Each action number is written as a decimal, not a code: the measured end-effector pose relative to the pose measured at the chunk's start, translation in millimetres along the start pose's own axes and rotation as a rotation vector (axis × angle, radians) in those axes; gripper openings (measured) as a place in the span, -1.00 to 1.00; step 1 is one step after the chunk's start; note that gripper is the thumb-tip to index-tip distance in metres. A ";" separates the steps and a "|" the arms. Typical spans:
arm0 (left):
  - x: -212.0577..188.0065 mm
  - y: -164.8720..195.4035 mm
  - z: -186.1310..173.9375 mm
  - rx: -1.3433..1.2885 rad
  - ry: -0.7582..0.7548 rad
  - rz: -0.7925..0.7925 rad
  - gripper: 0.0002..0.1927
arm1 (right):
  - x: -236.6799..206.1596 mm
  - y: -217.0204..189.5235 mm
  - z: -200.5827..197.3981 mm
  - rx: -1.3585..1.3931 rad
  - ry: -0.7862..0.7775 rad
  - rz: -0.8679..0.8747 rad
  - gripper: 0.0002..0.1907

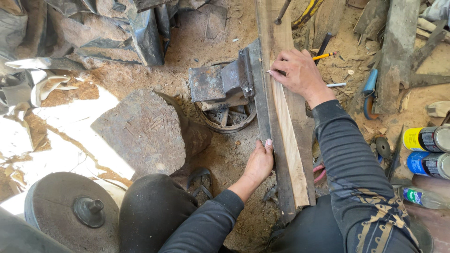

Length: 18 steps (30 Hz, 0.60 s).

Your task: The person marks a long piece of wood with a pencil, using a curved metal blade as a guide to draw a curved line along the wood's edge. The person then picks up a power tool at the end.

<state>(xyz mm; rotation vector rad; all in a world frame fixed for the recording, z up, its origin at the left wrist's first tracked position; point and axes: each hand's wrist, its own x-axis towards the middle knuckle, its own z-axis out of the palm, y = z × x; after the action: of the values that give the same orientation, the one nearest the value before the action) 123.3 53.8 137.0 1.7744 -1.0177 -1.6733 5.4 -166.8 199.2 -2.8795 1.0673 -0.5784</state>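
The wooden plank (287, 136) runs from the top centre of the frame down to the lower centre, lying lengthwise on sandy ground, with a dark metal strip (261, 103) laid along its left edge. The right hand (300, 72), in the upper centre right, rests on the plank with its fingers bent and pressed down; a pencil (324, 56), yellow with an orange end, sticks out to the right between the fingers. What the fingertips pinch at the plank's left edge is too small to tell. The left hand (259, 161), just below the middle of the frame, presses against the metal strip with the thumb up along it and the fingers curled underneath, out of sight. Left of the strip sits a rusty iron block (220, 84) over a round metal ring (227, 119). A flat stone slab (140, 133) lies at centre left, and a dark round disc with a knob (75, 211) fills the lower left. Two spray cans (429, 150) lie at the right edge.
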 end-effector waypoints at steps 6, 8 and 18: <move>9.7 -11.2 3.7 0.036 -0.023 -0.030 -0.25 | 10.0 8.4 7.9 -0.014 0.003 0.025 -0.85; 14.5 -17.3 5.5 0.043 -0.026 -0.018 -0.27 | 13.3 11.0 11.2 -0.027 -0.020 0.058 -0.85; 8.6 -8.0 -1.6 0.032 0.026 0.015 -0.24 | 27.2 23.0 24.3 -0.079 0.017 0.118 -0.84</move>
<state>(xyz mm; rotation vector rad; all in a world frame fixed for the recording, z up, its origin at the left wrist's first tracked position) 126.1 51.5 125.7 1.7998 -1.0495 -1.6297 18.4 -204.3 182.5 -2.8566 1.2797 -0.5680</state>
